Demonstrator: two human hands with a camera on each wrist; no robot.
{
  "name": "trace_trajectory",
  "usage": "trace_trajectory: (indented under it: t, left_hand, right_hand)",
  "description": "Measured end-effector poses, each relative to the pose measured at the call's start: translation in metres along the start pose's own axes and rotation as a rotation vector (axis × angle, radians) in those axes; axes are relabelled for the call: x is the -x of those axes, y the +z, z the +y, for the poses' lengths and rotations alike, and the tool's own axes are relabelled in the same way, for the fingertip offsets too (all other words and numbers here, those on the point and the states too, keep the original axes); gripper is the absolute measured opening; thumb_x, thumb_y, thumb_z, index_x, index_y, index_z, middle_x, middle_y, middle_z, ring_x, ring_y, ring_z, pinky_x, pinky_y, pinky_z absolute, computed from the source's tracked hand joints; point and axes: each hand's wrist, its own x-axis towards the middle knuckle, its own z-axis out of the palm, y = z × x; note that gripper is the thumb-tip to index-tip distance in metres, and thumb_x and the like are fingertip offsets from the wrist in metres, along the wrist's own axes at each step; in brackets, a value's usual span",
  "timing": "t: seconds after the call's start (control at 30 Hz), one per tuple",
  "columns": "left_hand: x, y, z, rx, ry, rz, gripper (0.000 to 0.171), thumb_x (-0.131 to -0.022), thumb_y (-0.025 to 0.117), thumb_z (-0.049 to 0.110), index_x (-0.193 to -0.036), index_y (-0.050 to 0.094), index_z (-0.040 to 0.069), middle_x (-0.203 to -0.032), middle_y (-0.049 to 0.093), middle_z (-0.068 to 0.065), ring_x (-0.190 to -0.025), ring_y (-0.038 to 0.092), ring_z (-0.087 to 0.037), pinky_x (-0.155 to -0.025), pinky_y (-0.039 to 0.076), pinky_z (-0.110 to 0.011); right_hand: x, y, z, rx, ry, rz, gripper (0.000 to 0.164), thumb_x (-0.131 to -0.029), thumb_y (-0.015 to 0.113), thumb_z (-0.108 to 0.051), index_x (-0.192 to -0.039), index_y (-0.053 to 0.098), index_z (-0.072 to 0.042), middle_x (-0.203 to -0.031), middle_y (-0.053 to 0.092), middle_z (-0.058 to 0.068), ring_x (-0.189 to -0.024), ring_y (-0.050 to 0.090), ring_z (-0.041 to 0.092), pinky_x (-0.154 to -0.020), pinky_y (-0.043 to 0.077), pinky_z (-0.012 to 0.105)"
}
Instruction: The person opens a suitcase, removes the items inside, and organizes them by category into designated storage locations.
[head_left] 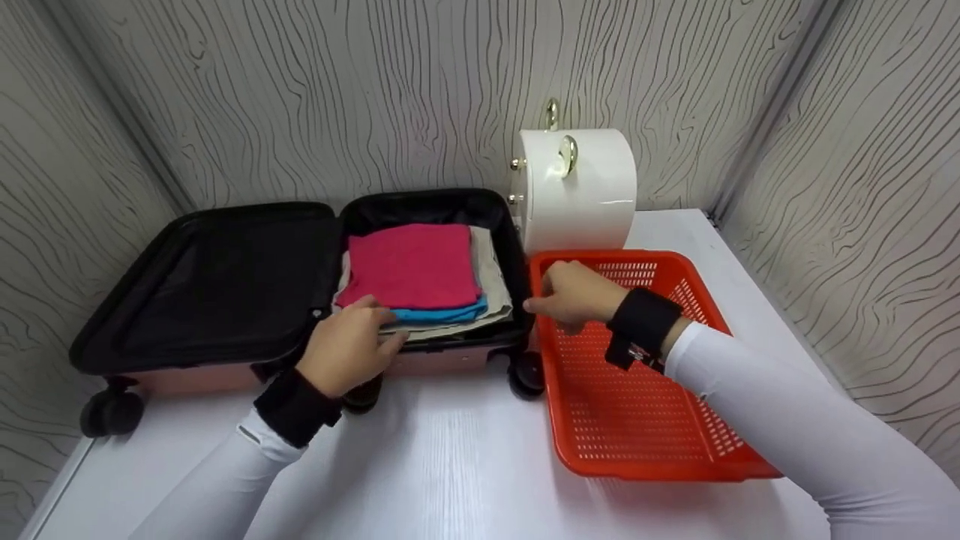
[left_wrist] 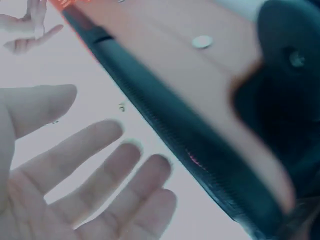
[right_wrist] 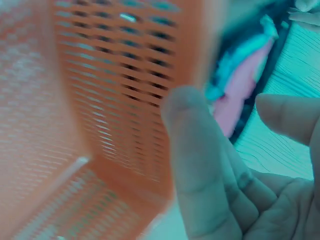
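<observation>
An open suitcase (head_left: 217, 281) lies with folded clothes in its right half. On top is a pink folded garment (head_left: 412, 262), with a blue garment (head_left: 442, 313) and a beige garment (head_left: 493, 277) beneath it. My left hand (head_left: 352, 345) hovers at the front edge of that half, close to the stack; its fingers are spread and hold nothing in the left wrist view. Over the left rim of a red plastic basket (head_left: 637, 405) is my right hand (head_left: 574, 296), thumb and index finger apart, nothing between them. The basket shows no contents.
Behind the basket stands a white rounded case (head_left: 581, 195) with gold hooks, beside the suitcase's right side. Black wheels (head_left: 526, 375) stick out at the suitcase's front. Patterned wall panels (head_left: 360, 97) enclose the white table (head_left: 450, 465) at the back and sides.
</observation>
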Motion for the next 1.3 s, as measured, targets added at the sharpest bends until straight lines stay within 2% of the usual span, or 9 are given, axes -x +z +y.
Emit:
trace_trajectory:
  t: [0.17, 0.33, 0.53, 0.73, 0.93, 1.03, 1.17, 1.27, 1.3]
  left_hand:
    - [-0.030, -0.026, 0.013, 0.155, -0.040, 0.028, 0.047, -0.102, 0.076, 0.030, -0.140, 0.069, 0.002, -0.132, 0.066, -0.020, -0.085, 0.069, -0.030, -0.078, 0.060, -0.049]
    - [-0.067, -0.054, 0.014, 0.205, -0.167, -0.028, 0.048, -0.105, 0.072, 0.034, -0.137, 0.069, -0.002, -0.137, 0.069, -0.023, -0.121, 0.070, -0.041, -0.103, 0.056, -0.057]
    - [-0.097, -0.062, 0.000, 0.139, -0.248, -0.122, 0.047, -0.105, 0.071, 0.032, -0.134, 0.069, -0.005, -0.132, 0.074, -0.025, -0.111, 0.074, -0.041, -0.100, 0.058, -0.055]
    - [-0.122, -0.056, -0.011, 0.016, -0.310, -0.190, 0.033, -0.100, 0.074, 0.031, -0.084, 0.058, 0.007, -0.077, 0.060, -0.006, -0.070, 0.054, -0.022, -0.072, 0.049, -0.040]
    - [-0.137, -0.043, -0.012, -0.030, -0.352, -0.358, 0.044, -0.098, 0.072, 0.029, -0.126, 0.072, -0.003, -0.135, 0.072, -0.024, -0.118, 0.071, -0.040, -0.104, 0.057, -0.054]
    - [-0.142, -0.034, -0.023, -0.042, -0.346, -0.391, 0.047, -0.096, 0.072, 0.029, -0.131, 0.072, -0.003, -0.136, 0.073, -0.022, -0.114, 0.073, -0.036, -0.100, 0.059, -0.050]
    - [-0.166, 0.010, -0.072, -0.098, -0.340, -0.401, 0.042, -0.092, 0.070, 0.030, -0.121, 0.076, 0.000, -0.126, 0.077, -0.020, -0.105, 0.073, -0.033, -0.088, 0.060, -0.044]
    - [-0.169, 0.023, -0.074, -0.164, -0.370, -0.438, 0.042, -0.094, 0.065, 0.028, -0.122, 0.076, -0.001, -0.133, 0.074, -0.024, -0.118, 0.072, -0.038, -0.098, 0.059, -0.046]
    - [-0.159, 0.009, -0.052, -0.192, -0.387, -0.463, 0.043, -0.096, 0.062, 0.026, -0.125, 0.075, -0.003, -0.137, 0.071, -0.026, -0.124, 0.069, -0.041, -0.103, 0.058, -0.048]
  right_hand:
    - [-0.014, -0.021, -0.027, -0.132, -0.065, 0.093, 0.037, -0.106, 0.072, -0.031, -0.115, 0.073, 0.006, -0.067, 0.069, 0.005, -0.057, 0.067, 0.015, -0.062, 0.061, 0.033]
    - [-0.033, -0.031, -0.050, -0.323, -0.072, 0.128, 0.058, -0.105, 0.073, -0.034, -0.142, 0.057, 0.007, -0.086, 0.071, 0.010, -0.064, 0.067, 0.012, -0.065, 0.061, 0.030]
    - [-0.051, -0.027, -0.064, -0.356, -0.074, 0.141, 0.069, -0.105, 0.073, -0.040, -0.151, 0.049, 0.005, -0.106, 0.073, 0.019, -0.072, 0.068, 0.015, -0.072, 0.063, 0.033]
    - [-0.069, -0.023, -0.070, -0.275, -0.030, 0.164, 0.068, -0.103, 0.074, -0.046, -0.144, 0.054, 0.005, -0.107, 0.072, 0.016, -0.082, 0.073, 0.022, -0.075, 0.063, 0.034]
    - [-0.086, -0.013, -0.070, -0.200, 0.053, 0.119, 0.068, -0.101, 0.074, -0.051, -0.137, 0.059, 0.005, -0.128, 0.071, 0.025, -0.102, 0.079, 0.035, -0.089, 0.066, 0.045]
    - [-0.096, -0.004, -0.068, -0.197, 0.091, 0.049, 0.089, -0.102, 0.073, -0.052, -0.159, 0.039, 0.007, -0.157, 0.054, 0.029, -0.119, 0.075, 0.043, -0.099, 0.063, 0.052]
    - [-0.111, 0.008, -0.062, -0.208, 0.122, -0.006, 0.100, -0.102, 0.072, -0.050, -0.173, 0.018, -0.003, -0.170, 0.040, 0.027, -0.124, 0.072, 0.047, -0.100, 0.063, 0.054]
    - [-0.117, 0.013, -0.060, -0.226, 0.131, -0.028, 0.093, -0.104, 0.072, -0.044, -0.172, 0.022, -0.005, -0.169, 0.042, 0.025, -0.124, 0.071, 0.048, -0.098, 0.063, 0.053]
    - [-0.118, 0.014, -0.059, -0.228, 0.135, -0.039, 0.092, -0.104, 0.072, -0.043, -0.171, 0.023, -0.003, -0.167, 0.043, 0.026, -0.125, 0.070, 0.048, -0.099, 0.063, 0.053]
